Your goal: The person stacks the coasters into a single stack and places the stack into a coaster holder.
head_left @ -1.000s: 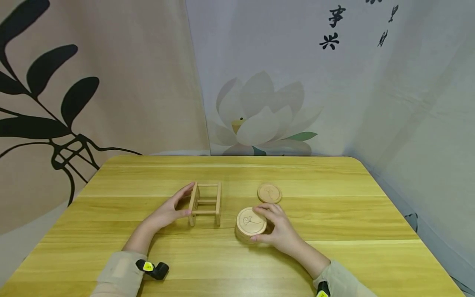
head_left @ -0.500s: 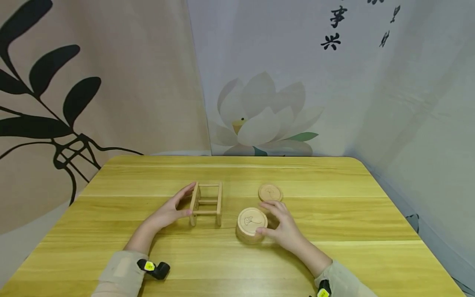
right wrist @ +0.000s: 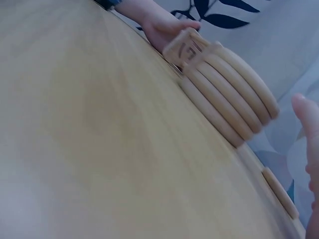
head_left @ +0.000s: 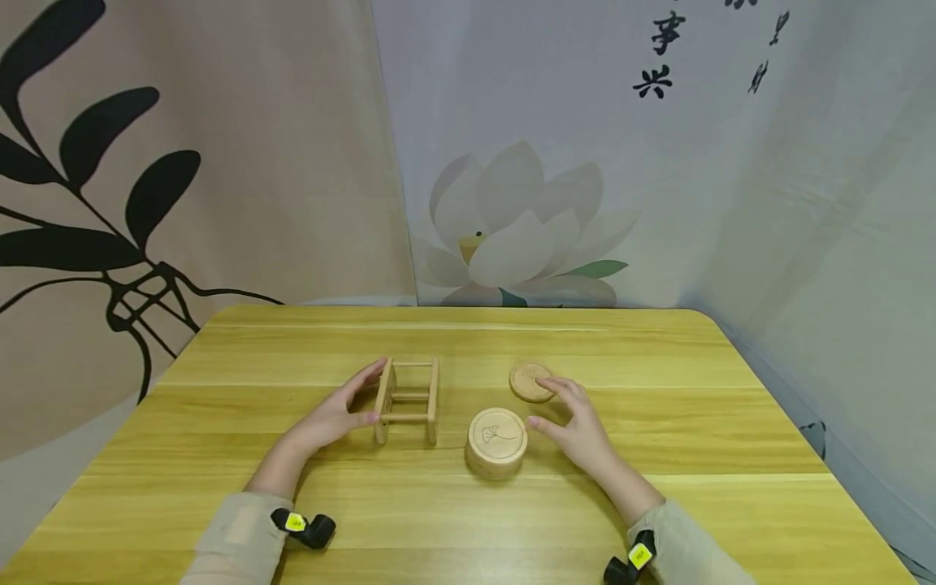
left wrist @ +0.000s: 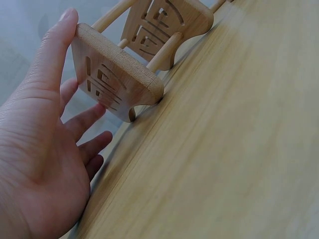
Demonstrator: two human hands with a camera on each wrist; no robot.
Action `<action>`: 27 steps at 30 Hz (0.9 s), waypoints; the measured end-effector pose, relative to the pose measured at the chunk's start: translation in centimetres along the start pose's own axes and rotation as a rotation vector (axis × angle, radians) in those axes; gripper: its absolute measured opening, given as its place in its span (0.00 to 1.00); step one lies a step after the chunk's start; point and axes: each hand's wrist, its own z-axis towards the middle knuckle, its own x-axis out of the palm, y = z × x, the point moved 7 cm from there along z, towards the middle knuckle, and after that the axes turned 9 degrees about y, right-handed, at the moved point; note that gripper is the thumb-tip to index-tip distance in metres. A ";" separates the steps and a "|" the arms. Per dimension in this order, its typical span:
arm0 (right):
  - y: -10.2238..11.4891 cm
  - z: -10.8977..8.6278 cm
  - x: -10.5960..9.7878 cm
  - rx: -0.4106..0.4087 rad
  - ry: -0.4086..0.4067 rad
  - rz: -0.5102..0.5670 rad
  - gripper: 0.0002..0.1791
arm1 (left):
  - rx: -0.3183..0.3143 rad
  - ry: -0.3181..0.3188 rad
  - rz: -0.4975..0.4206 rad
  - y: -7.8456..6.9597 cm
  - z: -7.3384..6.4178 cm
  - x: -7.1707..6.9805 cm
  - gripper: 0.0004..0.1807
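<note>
My left hand [head_left: 332, 418] holds a small wooden coaster rack [head_left: 431, 398] by its left end panel, thumb at the near edge and fingers at the far one. In the left wrist view the rack's carved end panel [left wrist: 119, 69] stands on the table against the thumb and fingertips. A stack of round wooden coasters [head_left: 496, 447], several high and engraved with a leaf on top, sits right of the rack. One loose coaster [head_left: 526, 380] lies flat behind it. My right hand [head_left: 581, 435] hovers right of the stack, thumb and fingers apart, with a fingertip over the loose coaster's right side.
The wooden table [head_left: 402, 528] has its far edge against a hanging curtain [head_left: 292, 162] printed with leaves and a lotus. Black wrist cameras [head_left: 318, 532] are strapped over both sleeves.
My right hand has let go of the coaster stack and moved back and right to the loose coaster. The left hand, rack and coasters stay where they were.
</note>
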 end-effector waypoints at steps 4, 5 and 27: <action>-1.0 0.5 -0.9 0.039 -0.023 0.004 0.34 | -0.003 0.001 0.005 0.0 0.0 0.0 0.44; -1.2 0.6 -1.0 0.048 -0.025 0.003 0.35 | -0.005 0.001 0.004 0.0 0.0 0.0 0.43; -4.1 3.7 -1.6 0.085 0.075 -0.146 0.45 | -0.011 -0.004 0.013 0.1 -0.1 -0.1 0.44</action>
